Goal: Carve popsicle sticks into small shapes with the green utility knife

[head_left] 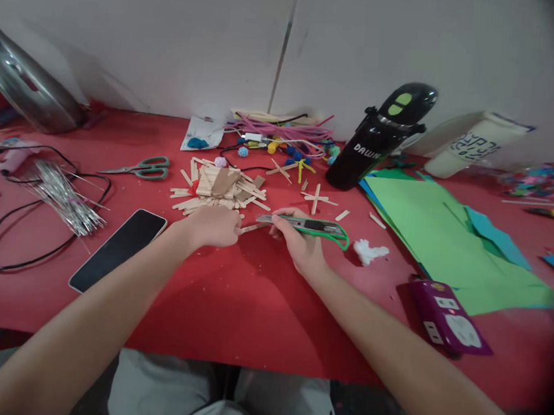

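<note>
My left hand [216,225] is closed on one end of a wooden craft stick [253,228], near the middle of the red table. The stick's other end reaches toward my right hand [298,240], which is wrapped round a green-framed utility knife [311,224]. The knife's blade points left, just above the stick; whether it touches the wood I cannot tell. Behind my left hand lies a pile of craft sticks [212,181]. Past the knife, craft sticks are crossed into a star shape [315,199], with short cut pieces [343,215] close by.
Scissors [149,167], a phone [117,250], a cable and silvery stems [66,196] lie left. A black bottle [381,139] stands behind, near pink pipe cleaners [282,132]. Right are green paper sheets [427,227], a white lump [370,252] and a purple power socket box [447,317].
</note>
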`<state>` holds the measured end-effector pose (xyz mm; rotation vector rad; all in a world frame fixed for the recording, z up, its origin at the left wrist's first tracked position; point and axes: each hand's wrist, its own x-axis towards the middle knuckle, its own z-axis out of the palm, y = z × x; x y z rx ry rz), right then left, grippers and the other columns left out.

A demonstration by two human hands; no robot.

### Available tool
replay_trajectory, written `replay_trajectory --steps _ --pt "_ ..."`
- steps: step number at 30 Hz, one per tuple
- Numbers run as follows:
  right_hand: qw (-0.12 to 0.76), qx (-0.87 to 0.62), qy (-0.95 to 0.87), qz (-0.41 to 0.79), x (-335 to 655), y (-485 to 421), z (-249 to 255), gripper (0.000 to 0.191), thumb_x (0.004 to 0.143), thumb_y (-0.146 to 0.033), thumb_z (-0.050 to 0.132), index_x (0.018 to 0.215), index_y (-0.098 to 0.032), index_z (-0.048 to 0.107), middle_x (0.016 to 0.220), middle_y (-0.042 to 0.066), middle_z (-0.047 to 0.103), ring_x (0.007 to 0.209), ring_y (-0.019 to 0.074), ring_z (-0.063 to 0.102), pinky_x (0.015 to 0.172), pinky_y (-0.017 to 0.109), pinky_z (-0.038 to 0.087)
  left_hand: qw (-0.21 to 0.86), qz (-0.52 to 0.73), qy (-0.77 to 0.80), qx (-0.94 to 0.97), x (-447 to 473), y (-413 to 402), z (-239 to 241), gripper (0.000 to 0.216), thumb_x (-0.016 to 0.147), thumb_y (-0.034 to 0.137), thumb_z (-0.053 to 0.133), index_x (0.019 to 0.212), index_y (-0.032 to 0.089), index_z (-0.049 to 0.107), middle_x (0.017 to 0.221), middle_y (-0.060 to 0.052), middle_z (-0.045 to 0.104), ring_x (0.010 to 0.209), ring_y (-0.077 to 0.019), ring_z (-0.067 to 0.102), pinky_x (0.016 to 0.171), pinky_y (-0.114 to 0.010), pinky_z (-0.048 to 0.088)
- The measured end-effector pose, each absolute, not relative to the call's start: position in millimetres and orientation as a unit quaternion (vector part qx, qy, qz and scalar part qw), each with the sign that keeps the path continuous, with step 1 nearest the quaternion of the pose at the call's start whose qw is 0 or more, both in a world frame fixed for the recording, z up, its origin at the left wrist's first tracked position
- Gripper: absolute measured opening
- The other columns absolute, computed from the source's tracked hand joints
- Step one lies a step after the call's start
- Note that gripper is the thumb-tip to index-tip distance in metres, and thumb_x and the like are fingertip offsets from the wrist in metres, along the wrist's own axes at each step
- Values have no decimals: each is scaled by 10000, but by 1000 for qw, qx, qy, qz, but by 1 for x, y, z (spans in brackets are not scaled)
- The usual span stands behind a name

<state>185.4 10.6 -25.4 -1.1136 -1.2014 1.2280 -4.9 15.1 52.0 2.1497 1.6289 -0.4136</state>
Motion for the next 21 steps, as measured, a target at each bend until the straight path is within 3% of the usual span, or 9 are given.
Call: replay_trajectory --steps 4,9,15,18,21 --pt "546 -475 -463 511 183 14 -19 238 774 -438 661 820 -210 609 588 -28 636 540 127 577 561 264 466 225 -137 587 766 -8 14 52 230 871 282 456 799 208 662 894 -103 729 805 -269 658 647 -362 396" --pt "528 -444 -516 507 195 10 -17 286 800 -467 715 854 -194 647 606 -13 654 584 148 625 621 296 516 192 -63 595 778 -17 3 39 355 948 398 380 857 219 672 959 -116 742 905 -301 669 679 -371 425" --pt "507 -445 -605 423 203 -7 -8 253 941 -452 635 1034 -224 694 818 25 743 804 184 719 785 339 567 166 5 587 792 -22 9 31 347 977 409 360 837 224 618 878 -75 729 817 -238 658 666 -333 405" --pt "496 -450 -625 400 204 -9 -4 258 950 -453 635 1063 -235 712 879 32 753 842 185 722 795 333 570 181 9 570 801 -23 11 30 331 959 417 408 759 225 588 776 -55 698 730 -217 624 620 -325 373" --pt "471 -457 -637 405 203 -7 -5 279 936 -460 659 1084 -234 727 929 39 757 870 186 726 807 330 573 191 5 562 805 -22 11 30 300 960 403 407 805 226 592 820 -52 709 741 -215 625 624 -328 373"
